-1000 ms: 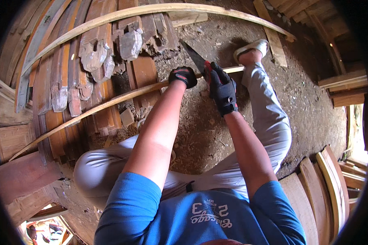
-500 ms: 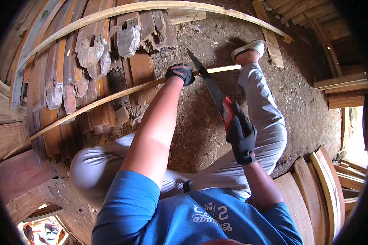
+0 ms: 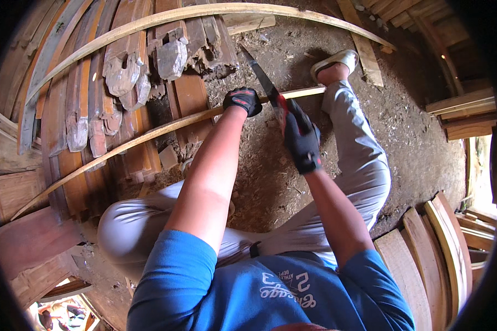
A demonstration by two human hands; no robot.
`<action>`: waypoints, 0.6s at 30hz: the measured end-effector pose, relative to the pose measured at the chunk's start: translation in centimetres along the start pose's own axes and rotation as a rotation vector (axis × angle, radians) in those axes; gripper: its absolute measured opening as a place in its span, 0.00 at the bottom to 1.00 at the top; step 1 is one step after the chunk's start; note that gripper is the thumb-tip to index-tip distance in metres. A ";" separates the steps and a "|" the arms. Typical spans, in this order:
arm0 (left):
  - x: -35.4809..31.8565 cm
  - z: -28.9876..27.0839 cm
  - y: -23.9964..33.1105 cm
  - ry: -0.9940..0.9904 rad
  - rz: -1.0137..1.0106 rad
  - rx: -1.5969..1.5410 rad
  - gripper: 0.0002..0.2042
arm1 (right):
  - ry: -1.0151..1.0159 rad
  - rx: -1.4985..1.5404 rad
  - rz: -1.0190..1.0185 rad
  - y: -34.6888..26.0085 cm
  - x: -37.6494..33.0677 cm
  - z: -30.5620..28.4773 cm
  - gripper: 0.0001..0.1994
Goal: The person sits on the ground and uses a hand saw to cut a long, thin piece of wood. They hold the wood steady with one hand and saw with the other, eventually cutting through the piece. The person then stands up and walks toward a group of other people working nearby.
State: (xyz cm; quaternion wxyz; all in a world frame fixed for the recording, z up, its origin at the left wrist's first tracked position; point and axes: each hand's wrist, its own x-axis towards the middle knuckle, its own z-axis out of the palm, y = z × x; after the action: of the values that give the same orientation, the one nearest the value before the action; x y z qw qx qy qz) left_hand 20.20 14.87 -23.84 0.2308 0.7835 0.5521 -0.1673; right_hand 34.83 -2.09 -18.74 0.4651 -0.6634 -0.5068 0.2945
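Observation:
A long, thin wooden strip (image 3: 143,138) runs from the lower left, across the boards, to beside my right foot. My left hand (image 3: 243,101), in a black and red glove, is closed round it near its right end. My right hand (image 3: 302,136), gloved alike, grips the red handle of a handsaw (image 3: 266,84). The dark blade points up and to the left and crosses the strip just right of my left hand. Blade and strip meet close to the handle; whether the teeth have cut in cannot be made out.
Worn, broken-ended boards (image 3: 121,66) lie stacked at the upper left, with another long strip (image 3: 204,8) across them. Planks (image 3: 405,276) stand at the lower right. My right shoe (image 3: 336,62) rests on the dirt floor (image 3: 414,138), which is strewn with wood shavings.
My right hand has pushed the saw forward, up and to the left, so the handle is now close to the strip. My left hand keeps its hold on the strip.

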 end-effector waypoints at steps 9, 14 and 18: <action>1.1 0.9 -0.6 -0.002 0.016 -0.016 0.20 | -0.123 -0.138 0.174 -5.7 -12.1 -11.0 0.24; -0.3 0.2 -0.7 0.049 -0.011 -0.036 0.19 | -0.098 0.012 0.224 -3.4 -3.5 -4.4 0.21; -0.3 0.0 1.2 0.043 -0.019 -0.030 0.19 | -0.006 -0.067 -0.030 1.7 2.7 1.2 0.21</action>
State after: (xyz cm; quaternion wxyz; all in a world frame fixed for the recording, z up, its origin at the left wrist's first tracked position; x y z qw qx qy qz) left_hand 21.25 14.33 -23.49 0.2290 0.7780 0.5670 -0.1444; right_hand 35.29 0.74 -20.52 0.4454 -0.6701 -0.5276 0.2724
